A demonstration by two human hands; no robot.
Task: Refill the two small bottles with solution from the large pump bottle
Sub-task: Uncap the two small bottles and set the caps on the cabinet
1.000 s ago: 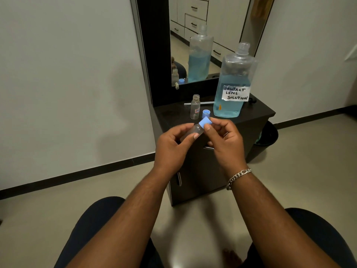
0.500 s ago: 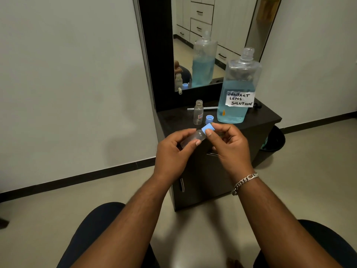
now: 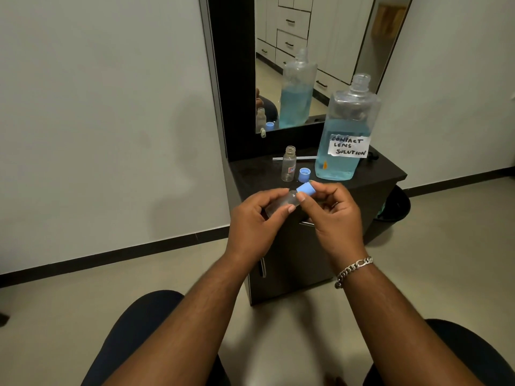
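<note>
Since a second ago my right hand (image 3: pixel 331 215) has turned the blue cap (image 3: pixel 305 189) a little further, so the second small bottle (image 3: pixel 281 203) should soon be open; it lies tilted above the bench (image 3: pixel 384 174) edge, my left hand (image 3: pixel 257 218) fingers (image 3: pixel 274 192) curled round it.

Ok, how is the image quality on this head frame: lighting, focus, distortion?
Head view: dim, even room light; large bottle and its handwritten label sharp; left hand and right hand in focus; wide-angle bending of the mirror frame; soft shadows on the wall.
</note>
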